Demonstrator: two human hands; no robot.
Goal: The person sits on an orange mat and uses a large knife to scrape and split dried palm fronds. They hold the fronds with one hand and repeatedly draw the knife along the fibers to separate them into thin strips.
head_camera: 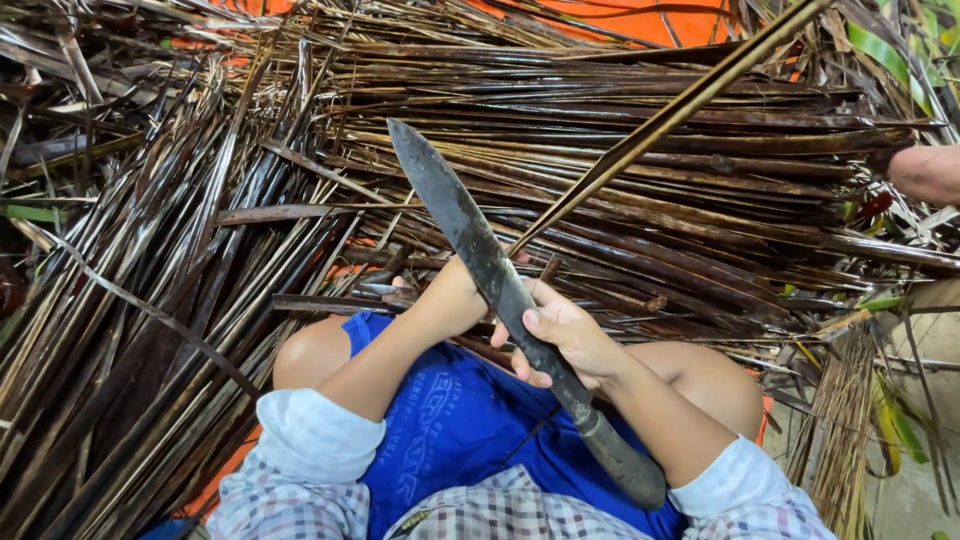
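From above, the right hand [565,335] is closed around the dark blade of a long knife [470,240], whose handle rests by the right forearm. The left hand [455,295], mostly hidden behind the blade, seems to grip a long dry leaf rib [670,115] slanting up over the heap of dried leaves [200,250].

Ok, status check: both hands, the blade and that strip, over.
Left hand gripping long thin brown leaf strip. Right hand on long dark metal knife, blade up. Pile of dry brown fronds ahead; another person's hand far right.
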